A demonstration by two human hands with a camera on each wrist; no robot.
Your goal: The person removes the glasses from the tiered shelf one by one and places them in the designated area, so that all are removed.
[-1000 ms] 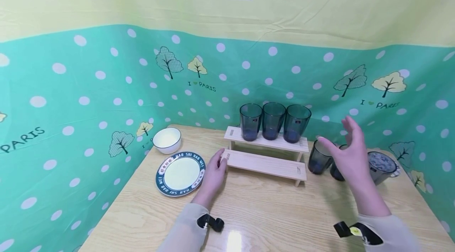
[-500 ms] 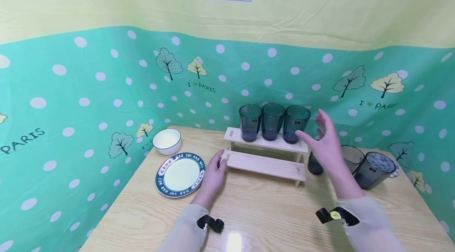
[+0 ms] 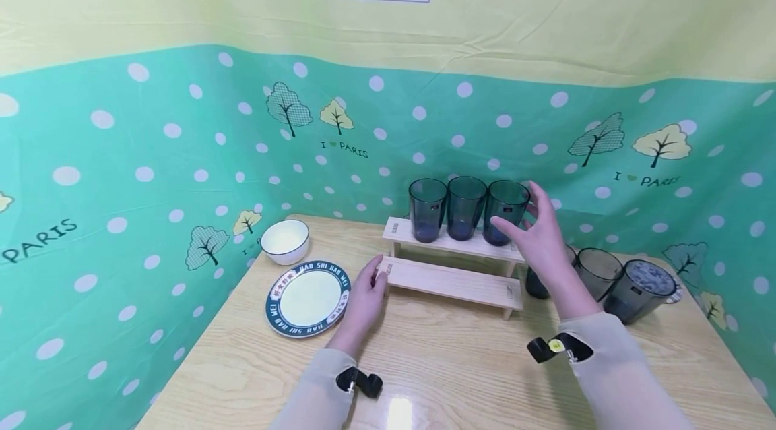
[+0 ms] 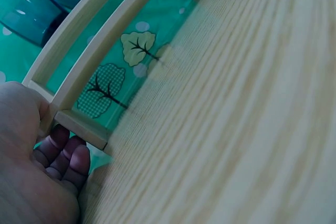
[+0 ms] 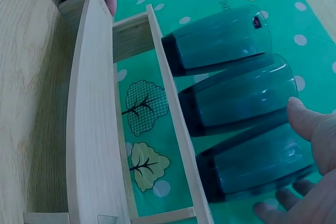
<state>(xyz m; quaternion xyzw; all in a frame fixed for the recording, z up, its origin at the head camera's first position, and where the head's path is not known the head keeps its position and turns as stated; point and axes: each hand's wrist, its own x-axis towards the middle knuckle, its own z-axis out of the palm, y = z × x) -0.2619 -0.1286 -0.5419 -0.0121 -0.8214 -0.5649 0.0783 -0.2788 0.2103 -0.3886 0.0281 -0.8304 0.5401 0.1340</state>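
Right hand (image 3: pixel 538 234) and left hand (image 3: pixel 366 292) at a two-tiered wooden rack (image 3: pixel 451 282) on the counter (image 3: pixel 436 362). The left hand grips the left end of the lower tier, its fingers curled about the wood. The right hand's thumb and fingers are spread apart on either side of the nearest glass (image 3: pixel 506 198), which stands upright on the upper tier — whether they touch it cannot be told. Left of the right hand, past that glass, stand the middle glass (image 3: pixel 465 209) and the far glass (image 3: pixel 427 211). Right of the right hand, on the counter, are further glasses (image 3: pixel 597 271), one partly hidden by the forearm. Left of the left hand lies a dark-rimmed, lettered plate (image 3: pixel 308 298) — behind it, a white bowl (image 3: pixel 285 241).
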